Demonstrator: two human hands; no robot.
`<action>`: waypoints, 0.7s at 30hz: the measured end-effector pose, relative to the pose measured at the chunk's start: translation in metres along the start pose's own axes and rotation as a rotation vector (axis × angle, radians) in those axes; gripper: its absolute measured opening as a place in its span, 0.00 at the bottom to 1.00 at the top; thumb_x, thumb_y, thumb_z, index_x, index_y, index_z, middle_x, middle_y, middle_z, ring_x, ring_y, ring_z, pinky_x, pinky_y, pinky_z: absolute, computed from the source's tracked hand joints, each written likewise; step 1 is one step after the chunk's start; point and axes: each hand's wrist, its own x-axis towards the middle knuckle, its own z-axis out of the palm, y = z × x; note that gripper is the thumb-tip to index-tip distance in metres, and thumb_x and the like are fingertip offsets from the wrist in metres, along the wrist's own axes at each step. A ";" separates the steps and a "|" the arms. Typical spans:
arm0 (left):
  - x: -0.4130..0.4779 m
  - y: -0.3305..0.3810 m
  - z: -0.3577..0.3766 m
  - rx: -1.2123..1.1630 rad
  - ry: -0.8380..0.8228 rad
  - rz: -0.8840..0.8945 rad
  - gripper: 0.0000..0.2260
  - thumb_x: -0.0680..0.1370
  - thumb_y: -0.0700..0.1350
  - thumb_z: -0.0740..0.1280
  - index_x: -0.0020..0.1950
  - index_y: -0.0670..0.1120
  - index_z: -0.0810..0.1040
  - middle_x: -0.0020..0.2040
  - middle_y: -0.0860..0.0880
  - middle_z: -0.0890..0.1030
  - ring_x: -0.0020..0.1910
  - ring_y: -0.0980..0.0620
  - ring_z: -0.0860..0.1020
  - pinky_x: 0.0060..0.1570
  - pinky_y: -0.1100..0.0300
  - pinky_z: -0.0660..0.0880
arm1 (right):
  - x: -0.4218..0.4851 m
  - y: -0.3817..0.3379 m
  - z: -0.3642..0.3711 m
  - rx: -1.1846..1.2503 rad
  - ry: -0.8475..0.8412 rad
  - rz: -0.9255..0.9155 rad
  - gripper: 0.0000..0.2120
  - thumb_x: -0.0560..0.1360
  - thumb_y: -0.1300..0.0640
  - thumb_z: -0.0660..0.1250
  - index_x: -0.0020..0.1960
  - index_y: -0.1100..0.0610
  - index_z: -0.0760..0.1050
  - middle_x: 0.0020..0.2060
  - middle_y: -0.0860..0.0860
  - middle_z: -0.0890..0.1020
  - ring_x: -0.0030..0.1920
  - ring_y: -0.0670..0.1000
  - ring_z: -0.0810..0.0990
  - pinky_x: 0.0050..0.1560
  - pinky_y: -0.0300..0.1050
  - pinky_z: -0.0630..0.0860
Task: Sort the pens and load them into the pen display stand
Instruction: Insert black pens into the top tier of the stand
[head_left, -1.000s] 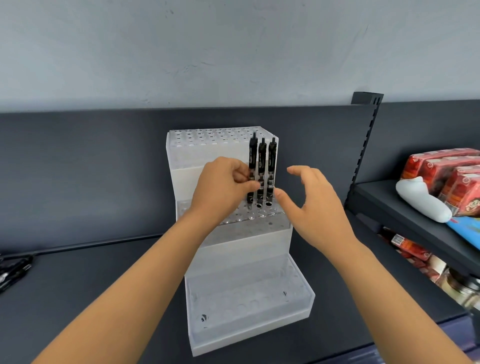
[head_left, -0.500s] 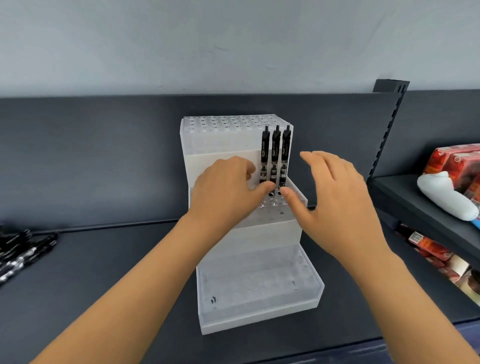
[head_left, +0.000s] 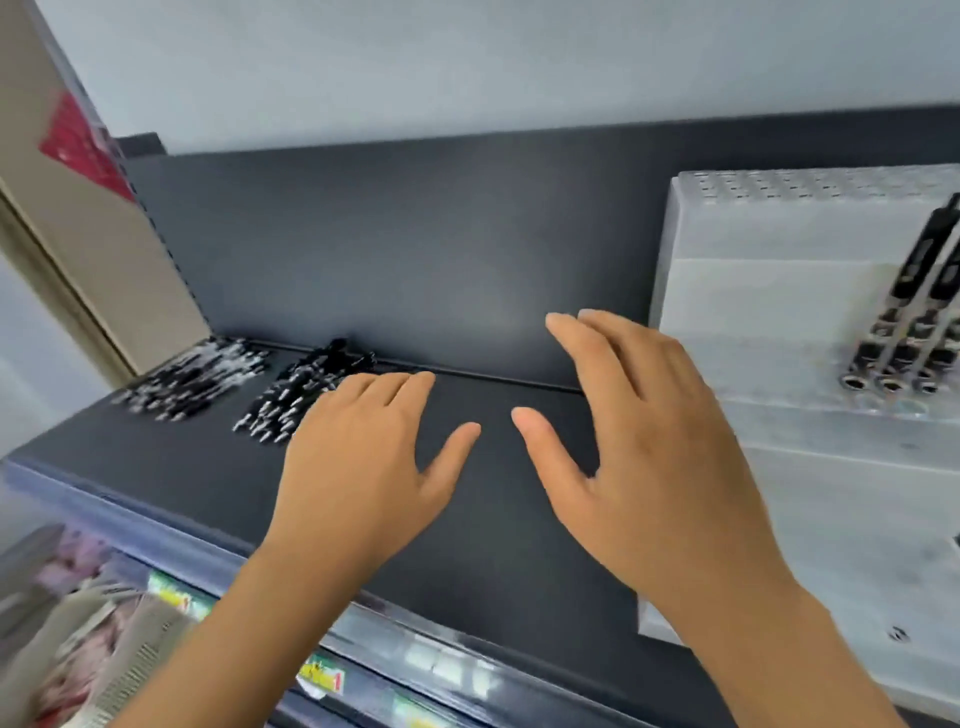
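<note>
The clear tiered pen display stand (head_left: 769, 291) stands at the right edge of the dark shelf, with three black pens (head_left: 904, 332) upright in its middle tier. Two piles of loose pens lie at the shelf's back left: a pile with clear barrels (head_left: 195, 376) and a darker black pile (head_left: 301, 397). My left hand (head_left: 363, 467) hovers palm down over the shelf, its fingertips at the black pile's right edge. My right hand (head_left: 639, 457) is spread and empty, left of the stand. Neither hand holds anything.
The dark shelf (head_left: 493, 519) has a back panel and a front price strip with labels (head_left: 322, 678). Packaged goods (head_left: 78, 634) show on a lower level at the left. A beige wall panel (head_left: 78, 234) stands at the far left.
My view has swung left, so the stand has slid to the right edge and the pen piles have come into view. Both hands have left the stand and moved left over the shelf.
</note>
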 end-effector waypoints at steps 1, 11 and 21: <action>-0.003 -0.017 0.000 0.023 -0.005 -0.027 0.25 0.74 0.61 0.63 0.57 0.42 0.81 0.51 0.47 0.84 0.51 0.44 0.81 0.49 0.52 0.76 | 0.003 -0.011 0.009 0.027 -0.011 -0.002 0.24 0.75 0.49 0.64 0.66 0.60 0.73 0.61 0.57 0.77 0.60 0.59 0.76 0.57 0.54 0.76; 0.022 -0.173 0.044 0.016 -0.090 -0.048 0.27 0.74 0.65 0.57 0.52 0.43 0.80 0.47 0.47 0.83 0.50 0.43 0.79 0.50 0.50 0.75 | 0.042 -0.101 0.129 -0.158 -0.169 0.045 0.24 0.73 0.47 0.69 0.64 0.59 0.74 0.56 0.54 0.79 0.53 0.57 0.79 0.45 0.48 0.77; 0.079 -0.273 0.111 -0.093 -0.227 0.257 0.26 0.76 0.65 0.56 0.52 0.45 0.80 0.48 0.48 0.82 0.51 0.45 0.77 0.50 0.51 0.72 | 0.085 -0.146 0.252 -0.294 -0.346 0.612 0.22 0.77 0.40 0.58 0.64 0.53 0.69 0.57 0.50 0.77 0.57 0.54 0.74 0.44 0.46 0.69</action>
